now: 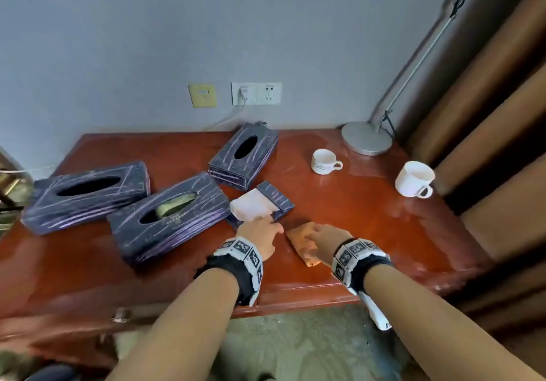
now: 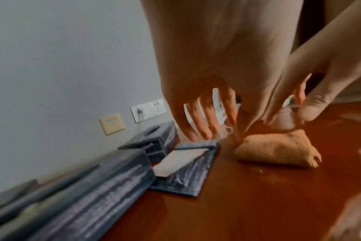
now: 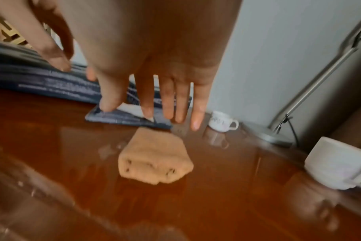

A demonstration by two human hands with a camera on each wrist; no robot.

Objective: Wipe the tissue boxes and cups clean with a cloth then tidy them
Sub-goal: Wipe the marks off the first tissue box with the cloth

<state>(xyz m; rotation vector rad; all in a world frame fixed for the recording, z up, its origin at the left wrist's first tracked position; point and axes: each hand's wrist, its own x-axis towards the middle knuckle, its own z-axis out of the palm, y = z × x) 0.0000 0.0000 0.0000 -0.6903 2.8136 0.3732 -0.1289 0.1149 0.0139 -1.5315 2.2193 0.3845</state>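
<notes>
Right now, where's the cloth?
The orange cloth lies folded on the red-brown table near the front edge, under the right hand, just right of the small flat tissue holder. Neither hand grips it.

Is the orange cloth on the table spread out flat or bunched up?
Bunched up. The orange cloth lies on the table as a folded, rounded wad, with the right hand open above it.

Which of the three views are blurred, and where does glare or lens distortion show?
Head view: fairly sharp at the centre, the table glossy with pale glare near the lamp base; edges bend and smear. Left wrist view: left hand motion-blurred. Right wrist view: soft throughout, the cloth blurred, sheen and reflections across the tabletop.
</notes>
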